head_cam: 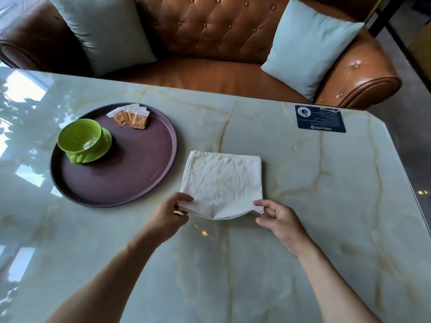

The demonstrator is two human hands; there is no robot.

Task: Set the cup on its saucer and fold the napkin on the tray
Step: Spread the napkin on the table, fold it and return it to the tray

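White cloth, creased and limp, is found lying on the table (303,217) just right of the tray (130,183), not on it. The napkin (221,180) appears already folded at least once into a rough square, with layered edges visible along the far side. Its near edge is raised off the marble at both corners and sags between them.

The left hand (170,215) is closed in a pinch on the near left corner, thumb above and fingers curled beneath. The right hand (277,217) is likewise pinched on the near right corner. Nothing else is held by either hand.

The cup (80,137) is observed upright on the saucer (102,151), handle toward the camera, at the left of the tray. That part of the task is judged complete. Packets (130,116) lie at the tray's far edge.

Handling assessment: the napkin is judged light, soft and without stiffness; it will droop wherever unsupported, and layers may slide apart on the polished surface. Hold at the two corners, as now taken, is considered correct, all layers to be caught in each pinch. The fold is best carried away toward the far edge, then the whole transferred onto the bare tray surface right of the cup. The cup is judged fragile and should be kept clear of.
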